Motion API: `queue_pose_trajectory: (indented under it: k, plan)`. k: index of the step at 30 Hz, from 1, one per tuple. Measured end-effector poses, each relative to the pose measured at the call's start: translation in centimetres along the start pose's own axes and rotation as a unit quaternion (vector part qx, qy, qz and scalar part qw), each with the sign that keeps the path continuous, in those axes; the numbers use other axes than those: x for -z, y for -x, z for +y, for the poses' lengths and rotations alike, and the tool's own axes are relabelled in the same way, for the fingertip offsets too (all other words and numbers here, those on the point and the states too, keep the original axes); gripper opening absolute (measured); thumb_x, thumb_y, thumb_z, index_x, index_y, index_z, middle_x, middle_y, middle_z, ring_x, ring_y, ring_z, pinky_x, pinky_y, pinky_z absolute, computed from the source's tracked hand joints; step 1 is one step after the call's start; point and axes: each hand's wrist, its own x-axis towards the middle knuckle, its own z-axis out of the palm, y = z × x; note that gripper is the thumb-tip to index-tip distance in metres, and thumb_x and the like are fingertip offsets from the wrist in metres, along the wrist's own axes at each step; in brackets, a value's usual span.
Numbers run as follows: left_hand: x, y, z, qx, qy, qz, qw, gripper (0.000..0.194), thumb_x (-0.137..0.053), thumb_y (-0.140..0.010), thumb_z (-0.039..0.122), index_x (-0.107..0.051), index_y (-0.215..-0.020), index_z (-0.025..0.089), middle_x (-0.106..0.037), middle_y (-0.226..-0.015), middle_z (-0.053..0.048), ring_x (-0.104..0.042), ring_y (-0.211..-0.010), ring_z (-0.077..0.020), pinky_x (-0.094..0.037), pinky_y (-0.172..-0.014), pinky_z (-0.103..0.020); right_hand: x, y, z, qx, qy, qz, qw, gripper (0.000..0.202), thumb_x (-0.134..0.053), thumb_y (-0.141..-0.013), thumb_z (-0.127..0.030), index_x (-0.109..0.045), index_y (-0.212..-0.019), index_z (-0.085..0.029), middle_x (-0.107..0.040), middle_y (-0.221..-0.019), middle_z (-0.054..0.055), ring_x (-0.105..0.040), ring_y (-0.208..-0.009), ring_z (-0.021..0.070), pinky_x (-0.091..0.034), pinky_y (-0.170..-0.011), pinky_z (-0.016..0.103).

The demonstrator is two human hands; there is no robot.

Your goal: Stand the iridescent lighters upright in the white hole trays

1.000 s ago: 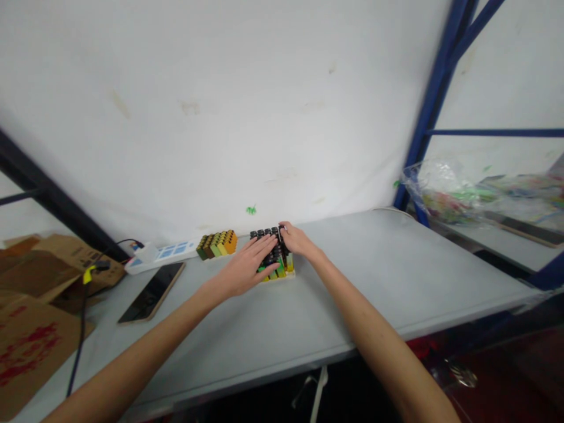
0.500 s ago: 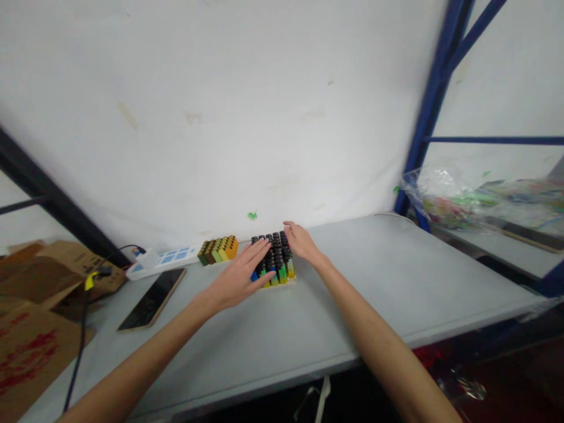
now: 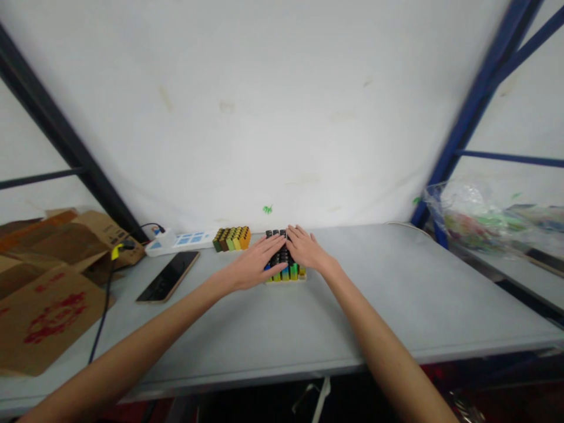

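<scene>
A block of upright lighters (image 3: 289,272) with black tops and blue, green and yellow bodies stands in a pale tray in the middle of the grey table. Flat over its left part lies my left hand (image 3: 258,262), fingers stretched out, thumb along the front. My right hand (image 3: 305,247) rests palm down across the right side of the black tops, fingers extended. The two hands' fingertips come close together and hide much of the block. Behind my left hand, a second group of lighters (image 3: 232,238) in green, brown, yellow and orange stands by the wall.
A phone (image 3: 168,277) lies left on the table (image 3: 273,329), with a white power strip (image 3: 185,241) behind it. Cardboard boxes (image 3: 61,305) and a black cable fill the far left. Plastic bags (image 3: 476,214) sit right, beyond a blue post (image 3: 467,111).
My right hand has moved from the right edge of the block onto its tops. My left hand stays over the left part. The camera view has shifted.
</scene>
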Motion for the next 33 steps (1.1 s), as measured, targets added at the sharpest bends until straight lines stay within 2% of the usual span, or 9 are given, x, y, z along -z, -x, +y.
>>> queue_pose_trajectory:
  k: [14,19,25,28,31,33]
  plan:
    - [-0.4,0.9,-0.3,0.001,0.014,0.023,1.0,0.065,-0.038,-0.107,0.057,-0.039,-0.157,0.015,-0.039,-0.163,-0.015,-0.033,-0.153,-0.0258,-0.027,-0.128,-0.045,0.3,-0.3,1.0,0.011,-0.015,-0.011,1.0,0.057,-0.025,-0.109,-0.04,-0.031,-0.162,-0.019,-0.021,-0.171,0.009,-0.014,-0.159,0.0286,-0.018,-0.125,0.064]
    - [-0.8,1.1,-0.4,0.009,0.025,0.031,0.999,0.067,-0.04,-0.106,0.058,-0.038,-0.157,0.015,-0.038,-0.164,-0.015,-0.034,-0.153,-0.0257,-0.028,-0.127,-0.045,0.3,-0.6,1.5,0.015,-0.044,0.005,0.999,0.057,-0.025,-0.109,-0.041,-0.035,-0.16,-0.016,-0.026,-0.169,0.011,-0.018,-0.159,0.0272,-0.016,-0.127,0.058]
    - [-0.2,2.6,-0.7,0.029,0.046,0.067,0.996,0.067,-0.044,-0.106,0.055,-0.03,-0.161,0.019,-0.033,-0.167,-0.012,-0.032,-0.154,-0.0267,-0.029,-0.128,-0.048,1.1,-0.1,0.3,0.043,-0.08,0.057,0.994,0.059,-0.02,-0.109,-0.046,-0.035,-0.16,-0.021,-0.029,-0.168,0.009,-0.022,-0.158,0.0234,-0.013,-0.127,0.059]
    - [0.0,3.0,-0.8,0.027,0.053,0.063,0.996,0.066,-0.044,-0.106,0.053,-0.031,-0.161,0.02,-0.033,-0.167,-0.011,-0.031,-0.154,-0.0266,-0.028,-0.128,-0.048,0.8,0.7,-1.0,0.076,-0.03,0.021,0.996,0.059,-0.026,-0.108,-0.046,-0.032,-0.162,-0.022,-0.026,-0.169,0.008,-0.018,-0.159,0.0244,-0.006,-0.126,0.063]
    - [-0.1,2.9,-0.7,0.009,0.062,0.05,0.997,0.067,-0.046,-0.105,0.053,-0.03,-0.162,0.021,-0.033,-0.167,-0.01,-0.03,-0.155,-0.0261,-0.029,-0.128,-0.047,0.3,1.2,-1.8,0.074,0.019,-0.029,0.997,0.06,-0.027,-0.107,-0.044,-0.028,-0.163,-0.022,-0.021,-0.17,0.008,-0.015,-0.159,0.0262,-0.003,-0.125,0.067]
    - [-0.2,2.8,-0.6,0.0,0.067,0.045,0.997,0.066,-0.046,-0.106,0.051,-0.028,-0.162,0.023,-0.033,-0.167,-0.009,-0.029,-0.155,-0.0254,-0.029,-0.128,-0.047,0.1,1.4,-1.8,0.071,0.04,-0.039,0.996,0.061,-0.024,-0.108,-0.044,-0.024,-0.164,-0.021,-0.018,-0.171,0.008,-0.014,-0.16,0.0261,-0.003,-0.124,0.068]
